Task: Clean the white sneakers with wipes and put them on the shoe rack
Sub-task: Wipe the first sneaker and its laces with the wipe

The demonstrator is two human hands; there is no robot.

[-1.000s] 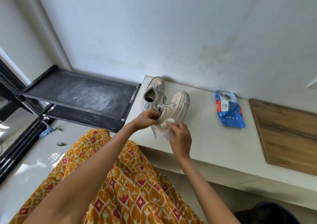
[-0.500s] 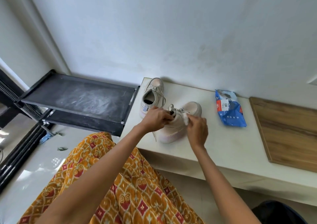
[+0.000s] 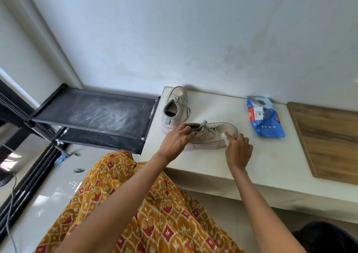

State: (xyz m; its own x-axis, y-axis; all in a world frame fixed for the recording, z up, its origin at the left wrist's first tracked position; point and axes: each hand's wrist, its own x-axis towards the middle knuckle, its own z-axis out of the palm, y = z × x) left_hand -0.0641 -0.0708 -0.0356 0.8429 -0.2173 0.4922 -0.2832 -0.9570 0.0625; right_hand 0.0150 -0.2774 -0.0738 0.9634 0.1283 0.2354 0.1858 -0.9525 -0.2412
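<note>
Two pale sneakers sit on a white ledge [image 3: 217,163]. The near sneaker [image 3: 208,137] lies sole-down with its toe pointing right. My left hand [image 3: 177,139] grips its heel collar. My right hand [image 3: 238,148] pinches a small white wipe [image 3: 224,136] against the sneaker's toe side. The second sneaker [image 3: 175,109] stands behind it, toe toward the wall, untouched. A black shoe rack [image 3: 93,113] stands left of the ledge with a dusty top shelf.
A blue pack of wipes [image 3: 265,117] lies on the ledge to the right of the sneakers. A wooden board [image 3: 329,140] covers the ledge's right end. My patterned orange skirt [image 3: 147,214] fills the foreground. A cable [image 3: 11,204] runs along the floor at left.
The near sneaker went from tilted up in my hands to resting flat on the ledge, toe to the right. My right hand with the wipe slid from the heel area to the toe.
</note>
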